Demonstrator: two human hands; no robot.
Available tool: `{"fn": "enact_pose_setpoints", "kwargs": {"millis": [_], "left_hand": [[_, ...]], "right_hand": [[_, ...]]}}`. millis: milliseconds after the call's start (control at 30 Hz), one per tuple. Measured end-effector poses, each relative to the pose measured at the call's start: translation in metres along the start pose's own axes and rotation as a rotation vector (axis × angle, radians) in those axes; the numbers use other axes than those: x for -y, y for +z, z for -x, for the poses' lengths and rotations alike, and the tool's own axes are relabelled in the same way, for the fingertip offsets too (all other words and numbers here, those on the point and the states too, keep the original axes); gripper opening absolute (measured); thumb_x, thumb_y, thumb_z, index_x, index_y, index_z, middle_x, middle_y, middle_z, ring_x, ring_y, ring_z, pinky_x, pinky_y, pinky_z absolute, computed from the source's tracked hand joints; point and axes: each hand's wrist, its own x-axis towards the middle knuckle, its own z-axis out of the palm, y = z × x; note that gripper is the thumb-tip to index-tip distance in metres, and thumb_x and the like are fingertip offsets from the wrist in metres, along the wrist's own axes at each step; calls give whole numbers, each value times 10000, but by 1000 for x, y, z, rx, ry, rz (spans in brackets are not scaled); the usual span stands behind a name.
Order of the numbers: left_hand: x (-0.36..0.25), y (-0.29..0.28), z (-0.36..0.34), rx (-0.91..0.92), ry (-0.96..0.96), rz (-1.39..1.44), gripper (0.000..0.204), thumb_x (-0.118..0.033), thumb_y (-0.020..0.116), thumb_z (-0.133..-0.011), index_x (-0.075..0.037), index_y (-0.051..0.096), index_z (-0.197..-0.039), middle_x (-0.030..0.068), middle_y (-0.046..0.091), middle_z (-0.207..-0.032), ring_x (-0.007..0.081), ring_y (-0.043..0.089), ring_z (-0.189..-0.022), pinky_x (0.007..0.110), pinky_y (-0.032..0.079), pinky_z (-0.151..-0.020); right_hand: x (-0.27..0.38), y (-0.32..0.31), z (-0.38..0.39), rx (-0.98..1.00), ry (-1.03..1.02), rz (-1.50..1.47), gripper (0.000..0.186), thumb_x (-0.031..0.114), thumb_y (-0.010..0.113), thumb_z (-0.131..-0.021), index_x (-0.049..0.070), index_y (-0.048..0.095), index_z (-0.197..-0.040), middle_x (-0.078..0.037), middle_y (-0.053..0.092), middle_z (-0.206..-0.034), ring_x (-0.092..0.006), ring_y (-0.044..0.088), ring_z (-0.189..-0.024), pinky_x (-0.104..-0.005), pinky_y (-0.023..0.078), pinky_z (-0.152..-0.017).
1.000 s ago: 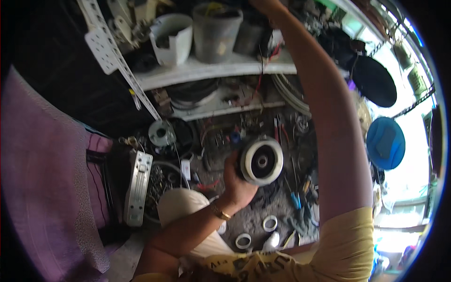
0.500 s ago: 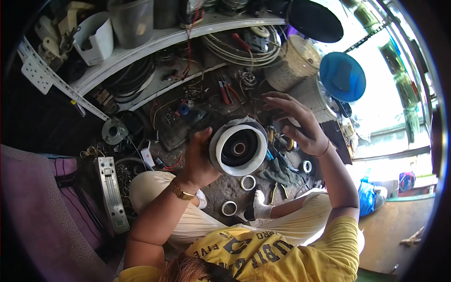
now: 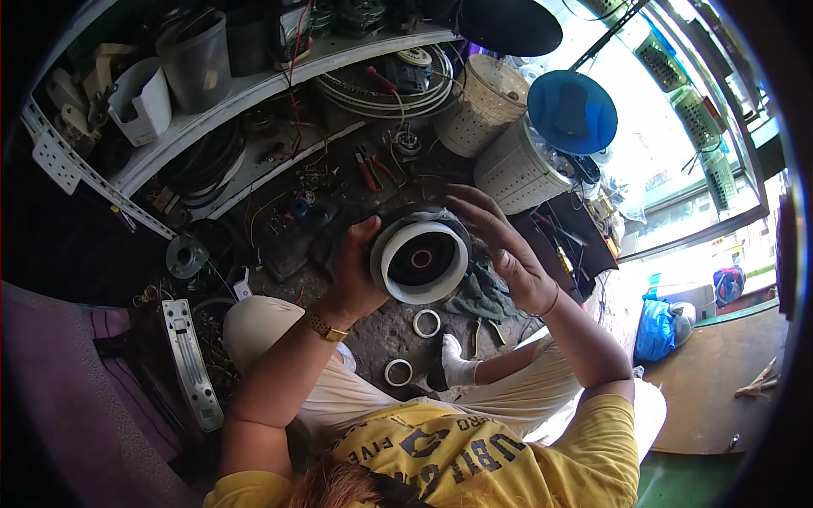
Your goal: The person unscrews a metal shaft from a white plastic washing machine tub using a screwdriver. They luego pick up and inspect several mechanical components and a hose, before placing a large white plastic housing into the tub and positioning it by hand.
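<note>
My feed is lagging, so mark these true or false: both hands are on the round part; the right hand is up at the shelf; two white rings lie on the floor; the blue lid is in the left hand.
1. Both hands are on the round part: true. The left hand and right hand hold the round white-rimmed part.
2. Right hand at the shelf: false. It rests on the part.
3. Two white rings lie on the floor: true.
4. Blue lid in the left hand: false. It sits on a perforated drum.
</note>
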Motion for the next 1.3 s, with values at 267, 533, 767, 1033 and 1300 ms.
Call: {"fn": "enact_pose_setpoints", "kwargs": {"millis": [267,533,767,1033,1300], "left_hand": [[-7,14,-4,161,-51,80,493,-388,282,-968,-22,490,-1224,124,569,-1186,183,549,-1103,352,434,-976],[-3,15,-10,222,-73,115,617,-494,260,-925,-42,461,-1293,148,533,-1265,234,520,-1178,389,413,-1009],[-3,13,-10,201,-120,269,590,-477,275,-927,-47,481,-1275,147,552,-1239,227,543,-1150,390,428,-997],[-8,14,-10,349,-102,334,494,-380,238,-990,-33,441,-1277,129,560,-1214,175,573,-1101,331,484,-947],[-15,22,-9,400,-213,475,462,-366,271,-983,-57,467,-1266,122,584,-1164,176,593,-1064,328,502,-918]], "right_hand": [[3,1,11,-8,19,-126,755,587,384,-903,27,326,-1407,-188,258,-1437,-306,300,-1331,-417,273,-1061],[-1,-1,13,-21,-49,-60,746,561,390,-911,2,325,-1401,-207,294,-1428,-324,308,-1332,-415,264,-1067],[-2,-9,6,30,-158,219,731,554,383,-914,-6,357,-1382,-237,353,-1383,-377,365,-1280,-427,291,-1049],[16,-34,-16,213,-349,803,722,613,335,-897,78,405,-1375,-238,407,-1349,-447,410,-1212,-513,349,-995],[31,-53,-32,339,-462,1013,672,656,278,-892,206,464,-1354,-221,440,-1312,-422,440,-1191,-527,412,-942]]}}
